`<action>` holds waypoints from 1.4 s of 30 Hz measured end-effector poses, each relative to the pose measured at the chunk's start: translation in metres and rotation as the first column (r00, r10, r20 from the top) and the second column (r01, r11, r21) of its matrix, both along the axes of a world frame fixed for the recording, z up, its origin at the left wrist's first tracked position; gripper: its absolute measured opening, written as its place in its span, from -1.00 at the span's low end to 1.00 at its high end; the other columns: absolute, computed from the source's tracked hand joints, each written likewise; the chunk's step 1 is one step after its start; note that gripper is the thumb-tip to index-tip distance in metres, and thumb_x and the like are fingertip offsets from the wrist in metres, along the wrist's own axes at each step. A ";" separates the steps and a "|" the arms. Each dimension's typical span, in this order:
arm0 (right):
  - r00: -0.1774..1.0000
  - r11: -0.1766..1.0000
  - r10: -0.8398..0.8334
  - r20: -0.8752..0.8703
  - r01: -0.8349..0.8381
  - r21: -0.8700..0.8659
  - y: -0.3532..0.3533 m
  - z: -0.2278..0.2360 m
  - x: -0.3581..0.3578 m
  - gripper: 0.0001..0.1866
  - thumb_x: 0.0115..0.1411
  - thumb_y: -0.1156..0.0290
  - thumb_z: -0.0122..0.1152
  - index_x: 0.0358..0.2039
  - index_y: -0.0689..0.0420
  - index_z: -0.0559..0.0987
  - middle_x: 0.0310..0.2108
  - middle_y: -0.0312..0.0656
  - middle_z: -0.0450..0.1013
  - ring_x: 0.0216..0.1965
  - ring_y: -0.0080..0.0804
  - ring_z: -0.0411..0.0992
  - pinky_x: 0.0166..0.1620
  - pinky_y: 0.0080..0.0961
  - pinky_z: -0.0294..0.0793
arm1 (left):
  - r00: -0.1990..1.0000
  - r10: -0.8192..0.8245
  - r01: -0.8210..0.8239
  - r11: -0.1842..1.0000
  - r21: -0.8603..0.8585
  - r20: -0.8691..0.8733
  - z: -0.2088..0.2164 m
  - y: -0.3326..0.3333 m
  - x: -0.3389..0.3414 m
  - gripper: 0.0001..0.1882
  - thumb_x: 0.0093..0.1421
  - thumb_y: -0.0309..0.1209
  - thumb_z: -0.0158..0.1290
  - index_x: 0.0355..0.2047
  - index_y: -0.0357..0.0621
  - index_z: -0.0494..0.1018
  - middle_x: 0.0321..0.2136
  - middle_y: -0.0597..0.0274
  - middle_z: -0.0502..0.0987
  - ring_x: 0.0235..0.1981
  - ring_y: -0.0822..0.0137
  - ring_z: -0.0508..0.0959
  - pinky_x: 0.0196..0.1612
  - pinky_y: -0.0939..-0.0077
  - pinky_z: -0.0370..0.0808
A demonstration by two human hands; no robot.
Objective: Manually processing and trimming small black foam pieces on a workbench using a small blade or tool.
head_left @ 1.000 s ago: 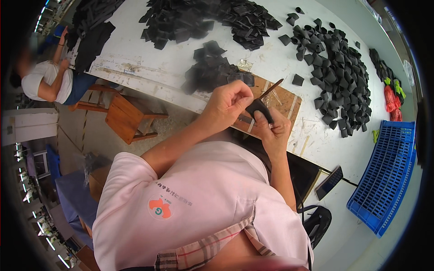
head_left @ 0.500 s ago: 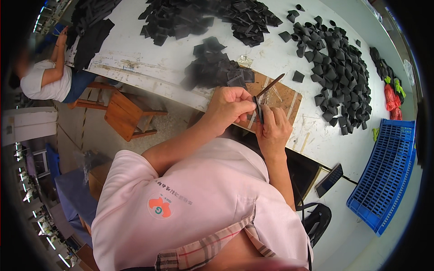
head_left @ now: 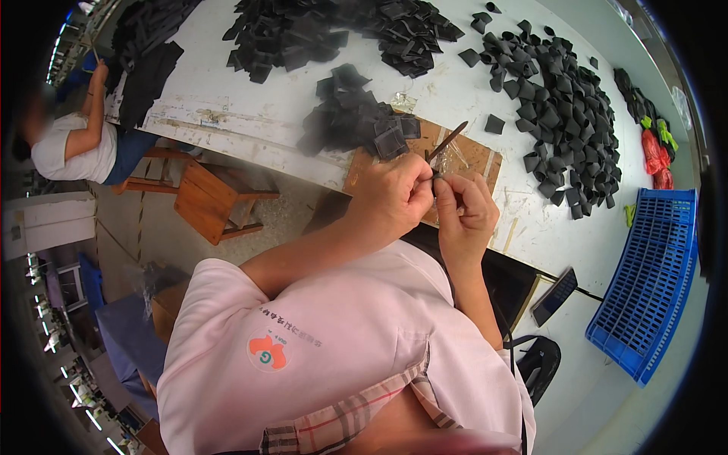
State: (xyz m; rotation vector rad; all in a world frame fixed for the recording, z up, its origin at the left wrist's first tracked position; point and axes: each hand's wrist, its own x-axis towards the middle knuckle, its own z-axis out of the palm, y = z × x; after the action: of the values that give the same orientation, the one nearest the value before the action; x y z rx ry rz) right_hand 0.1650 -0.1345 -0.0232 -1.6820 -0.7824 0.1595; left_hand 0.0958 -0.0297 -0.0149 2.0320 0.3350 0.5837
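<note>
My left hand (head_left: 390,193) and my right hand (head_left: 466,208) meet over the near edge of a brown board (head_left: 479,155). Both pinch a small black fabric piece (head_left: 434,182), mostly hidden by the fingers. Just beyond them a thin, dark brown pointed strip (head_left: 449,139) sticks out to the upper right; whether a finger touches its lower end I cannot tell. Against the board's far left corner lies a loose pile of flat black fabric pieces (head_left: 353,117).
Folded black loops (head_left: 569,114) cover the table's right side; more flat black pieces (head_left: 284,38) lie at the back. A blue plastic crate (head_left: 644,280) and a phone-like dark device (head_left: 555,294) are at right. Another person (head_left: 72,144) sits far left beside a wooden stool (head_left: 208,193).
My fingertips have drawn closer together, and the black piece shows less between them. My right hand has turned, its fingers now curled more openly. The other person's hand has shifted slightly.
</note>
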 end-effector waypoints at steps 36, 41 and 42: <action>0.605 0.916 0.398 -0.690 -0.303 0.263 0.027 0.020 0.071 -0.73 0.12 0.26 0.03 -0.63 0.13 0.38 -0.70 -0.47 0.18 -0.68 -0.77 0.01 -0.62 -0.82 -0.03 | 0.946 -0.113 0.276 -0.207 -0.939 0.303 0.003 0.038 0.030 -0.91 0.11 -0.56 -0.13 -0.39 -0.13 0.35 -0.56 0.33 0.42 -0.87 0.69 0.11 -0.81 0.83 0.00; 0.646 0.898 0.441 -0.623 -0.325 0.298 0.026 0.005 0.073 -0.72 0.14 0.25 0.00 -0.60 0.15 0.40 -0.68 -0.45 0.21 -0.65 -0.75 0.07 -0.59 -0.79 0.03 | 0.979 -0.055 0.200 0.462 -0.864 0.197 0.010 0.028 0.030 -0.85 0.07 -0.56 -0.05 -0.30 -0.19 0.33 -0.47 0.30 0.43 -0.71 0.65 0.27 -0.69 0.83 0.18; 0.758 0.930 0.366 -0.540 -0.312 0.193 0.028 0.008 0.072 -0.72 0.15 0.25 -0.02 -0.59 0.17 0.40 -0.68 -0.44 0.22 -0.64 -0.74 0.09 -0.59 -0.78 0.05 | 0.989 0.016 0.094 0.714 -0.693 0.150 0.015 0.027 0.031 -0.80 0.06 -0.56 -0.04 -0.25 -0.21 0.33 -0.45 0.29 0.44 -0.66 0.60 0.34 -0.63 0.81 0.26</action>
State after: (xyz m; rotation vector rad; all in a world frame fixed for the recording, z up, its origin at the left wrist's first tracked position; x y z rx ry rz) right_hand 0.2373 -0.1066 -0.0147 -1.2798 -0.6121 0.8365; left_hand 0.1267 -0.0031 -0.0002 1.2422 0.3568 0.4756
